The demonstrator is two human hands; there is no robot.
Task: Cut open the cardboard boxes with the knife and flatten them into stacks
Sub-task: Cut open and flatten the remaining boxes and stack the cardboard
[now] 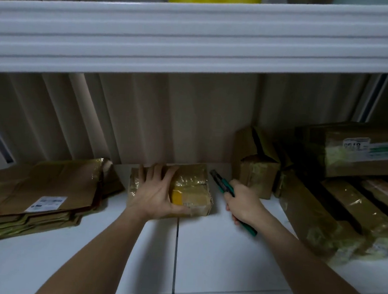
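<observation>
A small taped cardboard box (pixel 192 188) with a yellow patch lies on the white shelf surface (pixel 215 251) in the middle. My left hand (pixel 155 190) rests spread over its left half, thumb along the near edge, holding it down. My right hand (pixel 242 202) is just right of the box, closed around a green-handled utility knife (pixel 220 183) whose dark tip points up and left toward the box's far right corner. To the left lies a stack of flattened cardboard (pixel 36 193) with a white label on top.
Unopened taped boxes are piled at the right: a small upright one (pixel 255 169), long ones (pixel 321 215) and a large labelled one (pixel 353 151). A white shelf beam (pixel 195 43) spans overhead. A ribbed beige wall (pixel 144 120) closes the back.
</observation>
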